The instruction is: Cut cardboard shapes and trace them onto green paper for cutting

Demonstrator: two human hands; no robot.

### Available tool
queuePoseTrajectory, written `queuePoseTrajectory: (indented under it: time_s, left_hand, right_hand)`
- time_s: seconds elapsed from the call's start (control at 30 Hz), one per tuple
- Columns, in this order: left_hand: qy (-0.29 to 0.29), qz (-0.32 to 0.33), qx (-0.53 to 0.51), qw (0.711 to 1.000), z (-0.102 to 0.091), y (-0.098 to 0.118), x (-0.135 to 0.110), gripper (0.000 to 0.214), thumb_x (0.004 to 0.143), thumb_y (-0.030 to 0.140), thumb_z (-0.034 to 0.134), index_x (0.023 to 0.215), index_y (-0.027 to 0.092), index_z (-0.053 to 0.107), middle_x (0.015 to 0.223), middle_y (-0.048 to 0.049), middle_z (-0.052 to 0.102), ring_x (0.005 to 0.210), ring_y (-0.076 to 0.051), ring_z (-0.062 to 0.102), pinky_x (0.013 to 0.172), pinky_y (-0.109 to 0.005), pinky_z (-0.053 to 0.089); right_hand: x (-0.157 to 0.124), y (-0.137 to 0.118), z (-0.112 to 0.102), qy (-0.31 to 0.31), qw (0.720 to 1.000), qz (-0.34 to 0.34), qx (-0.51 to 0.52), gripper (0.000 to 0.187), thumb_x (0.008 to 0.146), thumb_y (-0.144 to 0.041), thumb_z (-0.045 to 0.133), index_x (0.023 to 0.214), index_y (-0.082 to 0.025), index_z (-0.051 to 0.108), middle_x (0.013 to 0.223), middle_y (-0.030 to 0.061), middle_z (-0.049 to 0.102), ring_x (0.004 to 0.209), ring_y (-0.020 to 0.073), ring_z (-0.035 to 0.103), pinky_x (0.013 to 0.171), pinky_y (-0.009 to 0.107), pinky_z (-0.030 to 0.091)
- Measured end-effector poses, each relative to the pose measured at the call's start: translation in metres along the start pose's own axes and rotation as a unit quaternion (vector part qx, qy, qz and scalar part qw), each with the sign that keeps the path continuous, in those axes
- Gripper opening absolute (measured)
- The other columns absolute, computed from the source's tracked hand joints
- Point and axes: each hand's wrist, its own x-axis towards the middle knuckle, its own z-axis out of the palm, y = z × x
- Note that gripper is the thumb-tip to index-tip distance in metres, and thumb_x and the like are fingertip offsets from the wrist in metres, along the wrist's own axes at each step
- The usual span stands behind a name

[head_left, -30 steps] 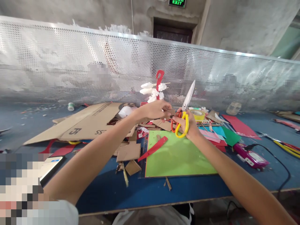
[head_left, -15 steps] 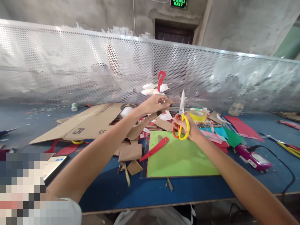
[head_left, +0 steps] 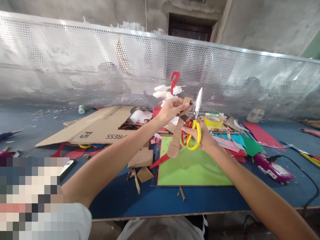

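Note:
My left hand (head_left: 174,108) pinches the upper end of a long brown cardboard strip (head_left: 177,136), which hangs down with a rounded lower end. In my right hand (head_left: 203,133) is a pair of scissors (head_left: 196,130) with one yellow and one orange-red handle loop, the blades pointing up and looking nearly closed. The blades stand just right of the strip, and I cannot tell whether they touch it. Below both hands lies a light green sheet (head_left: 200,170), with a red paper strip (head_left: 160,161) partly behind the cardboard's lower end.
A large cardboard sheet (head_left: 100,128) lies left, cardboard scraps (head_left: 141,158) near the middle. Yellow tape (head_left: 213,121), coloured papers (head_left: 250,146) and a purple corded device (head_left: 273,170) are right. Behind stand a white model with a red curl (head_left: 175,81) and a perforated metal screen (head_left: 75,63).
My left hand has moved slightly right and turned, so the cardboard strip now hangs downward over the green sheet. The scissors have tilted a little to the right. The view has shifted slightly.

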Motion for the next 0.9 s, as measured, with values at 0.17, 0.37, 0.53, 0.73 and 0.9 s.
queuePoseTrajectory:
  time_s: [0.17,0.37,0.53,0.73,0.9]
  left_hand:
    - [0.033,-0.043,-0.111,0.992,0.001,-0.005,0.002,0.036,0.085,0.039,0.083,0.078,0.020,0.054,0.075,0.0015,0.064,0.058,-0.005,0.054,0.055,-0.020,0.043]
    - [0.102,0.027,-0.087,0.991,-0.001,-0.010,0.006,0.028,0.086,0.034,0.081,0.082,0.019,0.059,0.079,-0.0014,0.070,0.065,-0.009,0.064,0.056,-0.020,0.048]
    - [0.177,0.079,-0.048,0.980,-0.013,-0.010,0.012,0.023,0.088,0.033,0.079,0.085,0.020,0.060,0.076,-0.0009,0.070,0.065,-0.011,0.067,0.055,-0.021,0.052]
    - [0.229,0.044,-0.116,0.965,-0.027,-0.016,0.020,0.028,0.090,0.026,0.076,0.077,0.020,0.052,0.070,0.0017,0.066,0.056,-0.008,0.062,0.047,-0.019,0.047]
    - [0.272,0.032,-0.167,0.947,-0.039,-0.025,0.026,0.032,0.092,0.028,0.075,0.078,0.022,0.047,0.072,0.0041,0.065,0.058,-0.008,0.065,0.049,-0.018,0.049]
  right_hand:
    - [0.005,0.000,-0.008,0.001,0.999,-0.033,0.007,0.043,0.071,-0.028,0.088,0.099,-0.025,0.057,0.082,-0.0046,0.063,0.068,0.0153,0.065,0.062,0.030,0.054]
    - [0.004,-0.004,-0.013,-0.042,0.999,-0.012,-0.018,0.045,0.072,-0.034,0.089,0.101,-0.025,0.055,0.084,-0.0030,0.066,0.071,0.0161,0.065,0.067,0.032,0.056]
    - [0.001,-0.001,-0.010,-0.090,0.995,0.018,-0.048,0.045,0.067,-0.032,0.092,0.097,-0.023,0.059,0.082,-0.0041,0.061,0.068,0.0113,0.057,0.061,0.025,0.049]
    - [0.006,0.002,-0.012,-0.054,0.999,0.002,-0.003,0.050,0.063,-0.030,0.092,0.098,-0.025,0.057,0.087,-0.0055,0.063,0.067,0.0089,0.056,0.059,0.022,0.048]
    - [0.007,0.001,-0.016,-0.034,0.999,0.032,0.022,0.056,0.060,-0.030,0.093,0.100,-0.026,0.054,0.085,-0.0061,0.064,0.062,0.0105,0.060,0.056,0.025,0.053]
